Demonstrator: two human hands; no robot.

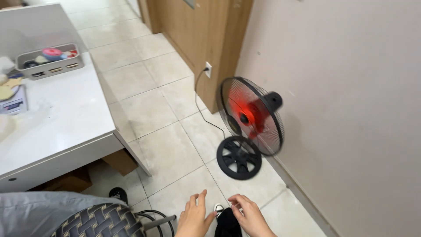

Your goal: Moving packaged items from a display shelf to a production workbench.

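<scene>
Hands first: I see my left hand (194, 216) and right hand (249, 215) low in the frame, both bare, fingers loosely spread and pinching nothing, just over the tiled floor (153, 145). Between them sits a dark shape with a bit of white sneaker toe (219, 208) above it; I cannot tell what the dark part is. Nearest thing ahead of them is one floor fan (250, 118): black wire cage, red blades blurred, round black base (239, 158) flat on the tiles, close beside the wall (351, 109). Its face points left, away from the wall, and its long axis stands upright, tipped slightly. One cord (202, 109) runs from it up to one white outlet (208, 69) on the wooden door frame. At left I count one white table (66, 123) carrying one grey tray (49, 60) of small items.
</scene>
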